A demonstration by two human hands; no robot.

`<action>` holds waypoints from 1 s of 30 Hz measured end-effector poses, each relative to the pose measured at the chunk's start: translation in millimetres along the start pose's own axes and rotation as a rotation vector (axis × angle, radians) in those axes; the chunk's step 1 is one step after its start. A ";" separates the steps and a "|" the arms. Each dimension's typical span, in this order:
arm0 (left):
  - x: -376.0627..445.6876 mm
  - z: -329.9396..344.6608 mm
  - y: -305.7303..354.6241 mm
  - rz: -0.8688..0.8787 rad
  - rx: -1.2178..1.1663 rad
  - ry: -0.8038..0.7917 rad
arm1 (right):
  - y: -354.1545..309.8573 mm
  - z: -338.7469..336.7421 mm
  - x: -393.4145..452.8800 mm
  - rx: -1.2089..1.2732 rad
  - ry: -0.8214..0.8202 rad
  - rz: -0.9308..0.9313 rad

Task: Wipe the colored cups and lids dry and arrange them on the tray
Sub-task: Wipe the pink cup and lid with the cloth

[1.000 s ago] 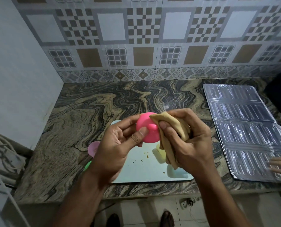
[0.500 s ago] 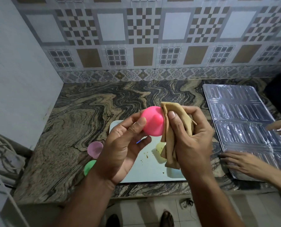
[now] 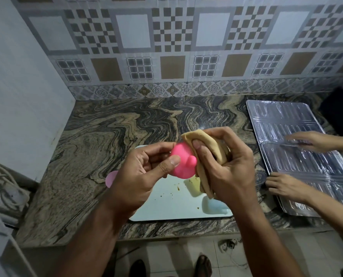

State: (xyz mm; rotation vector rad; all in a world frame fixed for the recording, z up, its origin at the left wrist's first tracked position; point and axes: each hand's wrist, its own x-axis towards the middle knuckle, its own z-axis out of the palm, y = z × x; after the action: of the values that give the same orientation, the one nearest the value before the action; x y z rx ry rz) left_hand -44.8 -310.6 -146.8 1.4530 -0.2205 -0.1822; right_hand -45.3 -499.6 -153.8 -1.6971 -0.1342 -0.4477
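Here the left hand point(image 3: 138, 172) pinches a pink lid point(image 3: 181, 161) above the pale tray point(image 3: 166, 208), fingers clamped on its rim; at its 3 o'clock the right hand point(image 3: 222, 164) grips a tan cloth point(image 3: 204, 148) against it. On the tray lie a yellow piece point(image 3: 192, 186) and a blue piece point(image 3: 214, 205), with a lilac lid point(image 3: 110, 177) at the tray's 9 o'clock on the desk point(image 3: 98, 148)

We see a smooth, matt pink plastic lid point(image 3: 183, 163) against a soft, matt tan cloth point(image 3: 207, 154). The countertop point(image 3: 106, 140) looks like polished, veined stone; the pale tray point(image 3: 172, 204) smooth and faintly glossy; the ribbed sheet point(image 3: 298, 140) shiny, embossed metal.
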 end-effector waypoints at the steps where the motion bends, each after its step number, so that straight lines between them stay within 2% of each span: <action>1: -1.0 0.1 1.2 -0.001 0.024 -0.021 | 0.5 0.2 3.6 -0.023 0.004 -0.004; 4: -4.7 1.7 1.0 -0.026 0.015 -0.015 | 2.3 -1.2 14.6 -0.060 0.095 0.002; 10: -7.5 7.5 -0.4 -0.060 -0.031 0.297 | -3.7 -9.1 9.4 0.039 0.199 -0.028; 12: -8.9 11.9 -0.5 -0.047 -0.018 0.357 | -5.7 -2.4 1.0 -0.002 0.202 -0.067; 16: -11.8 25.5 1.0 0.012 -0.056 0.379 | -5.6 18.7 -15.5 -0.138 0.201 -0.188; 20: -12.9 34.3 6.2 0.013 -0.289 0.477 | -5.1 28.4 -24.5 -0.238 0.184 -0.357; 22: -11.8 31.2 9.1 -0.038 -0.399 0.512 | -0.2 25.5 -27.5 -0.228 0.163 -0.328; 26: -8.7 21.7 14.2 -0.134 -0.503 0.531 | 8.4 18.7 -31.1 -0.076 0.226 -0.077; 30: -10.7 23.8 12.7 -0.133 -0.501 0.497 | -2.1 18.4 -28.9 -0.038 0.214 -0.107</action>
State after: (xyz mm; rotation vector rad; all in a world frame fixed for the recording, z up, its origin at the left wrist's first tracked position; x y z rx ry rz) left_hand -61.4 -329.3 -132.1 0.9732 0.3113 0.0217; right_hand -68.5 -476.6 -164.5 -1.6723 -0.0603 -0.7118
